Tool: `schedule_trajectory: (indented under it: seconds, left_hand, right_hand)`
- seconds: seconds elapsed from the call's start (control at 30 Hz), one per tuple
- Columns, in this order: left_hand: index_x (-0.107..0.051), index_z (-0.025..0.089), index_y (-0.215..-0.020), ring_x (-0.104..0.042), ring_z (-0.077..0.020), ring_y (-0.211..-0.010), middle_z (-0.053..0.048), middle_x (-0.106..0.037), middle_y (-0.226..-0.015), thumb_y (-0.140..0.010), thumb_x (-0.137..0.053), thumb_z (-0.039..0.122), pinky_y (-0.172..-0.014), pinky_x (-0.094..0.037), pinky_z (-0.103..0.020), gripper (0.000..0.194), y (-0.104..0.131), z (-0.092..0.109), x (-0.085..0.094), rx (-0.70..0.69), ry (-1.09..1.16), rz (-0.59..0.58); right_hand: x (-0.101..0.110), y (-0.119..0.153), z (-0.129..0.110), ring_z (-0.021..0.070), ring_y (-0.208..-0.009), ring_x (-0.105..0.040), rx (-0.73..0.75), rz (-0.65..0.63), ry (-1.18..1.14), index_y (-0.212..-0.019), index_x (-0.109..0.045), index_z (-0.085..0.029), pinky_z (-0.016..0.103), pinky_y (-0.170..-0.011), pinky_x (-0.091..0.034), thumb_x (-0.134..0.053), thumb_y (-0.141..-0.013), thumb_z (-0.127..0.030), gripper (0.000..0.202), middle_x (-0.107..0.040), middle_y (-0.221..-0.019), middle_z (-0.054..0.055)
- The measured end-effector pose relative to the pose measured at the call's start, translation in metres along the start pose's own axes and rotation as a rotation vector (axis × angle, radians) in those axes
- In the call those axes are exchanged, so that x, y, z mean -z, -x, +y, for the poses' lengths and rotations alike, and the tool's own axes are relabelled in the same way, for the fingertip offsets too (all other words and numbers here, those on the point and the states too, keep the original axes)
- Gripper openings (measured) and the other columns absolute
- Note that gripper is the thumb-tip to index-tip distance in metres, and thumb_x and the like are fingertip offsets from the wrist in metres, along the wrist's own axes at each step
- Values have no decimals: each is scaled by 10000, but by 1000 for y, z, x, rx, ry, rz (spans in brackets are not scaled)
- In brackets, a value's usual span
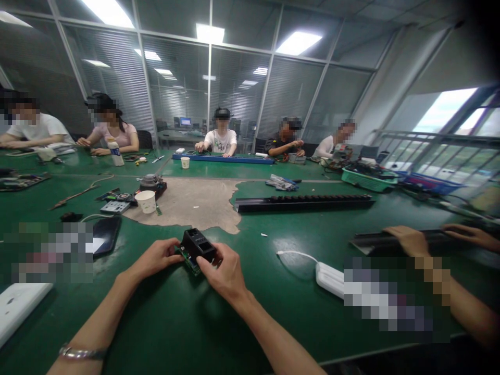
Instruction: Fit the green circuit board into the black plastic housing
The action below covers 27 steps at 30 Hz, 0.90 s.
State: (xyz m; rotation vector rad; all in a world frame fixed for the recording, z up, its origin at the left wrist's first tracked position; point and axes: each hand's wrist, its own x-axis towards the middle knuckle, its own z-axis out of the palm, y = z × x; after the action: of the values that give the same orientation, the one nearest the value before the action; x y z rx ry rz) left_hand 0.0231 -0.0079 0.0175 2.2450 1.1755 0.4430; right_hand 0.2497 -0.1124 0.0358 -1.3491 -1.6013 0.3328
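Between my hands is a black plastic module on a green circuit board, tilted, with dark openings on its top face. My left hand grips its left edge between thumb and fingers. On the other side my right hand holds it, thumb on the near face and fingers behind the right end. The piece is just above or on the green table; whether it touches the surface I cannot tell. A metal bracelet circles my left wrist.
A paper cup stands by opened electronic parts on a bare brown patch. A long black rail lies beyond. At right are a white power bank and a neighbour's hand on another rail. Several people sit opposite.
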Motion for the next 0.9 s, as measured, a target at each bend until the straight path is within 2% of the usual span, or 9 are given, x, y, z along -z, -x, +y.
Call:
schedule_trajectory:
  seconds: [0.23,0.7,0.9]
  left_hand:
    - [-610,189,-1069,-517,-151,-632,31,-555,-688,-810,-598,421,-578,-323,-232,348,-1,0,0,-23,12,3]
    - [-584,185,-994,-505,-140,-630,45,-532,-684,-755,-662,451,-565,-323,-225,366,-1,-8,-3,-17,27,-16]
    - [-564,185,-904,-495,-130,-629,46,-534,-691,-757,-657,445,-572,-323,-223,313,-1,-8,-2,-19,17,-13]
  right_hand:
    - [-9,1,-4,184,-771,-575,58,-15,70,-984,-613,-185,290,-697,-467,-664,-765,-327,266,-628,-864,42]
    - [-15,10,0,220,-880,-582,83,-80,167,-1079,-555,-174,335,-807,-473,-659,-753,-308,367,-614,-958,69]
    - [-16,12,1,228,-899,-583,75,-107,219,-1066,-559,-187,347,-812,-479,-665,-751,-333,363,-610,-961,70]
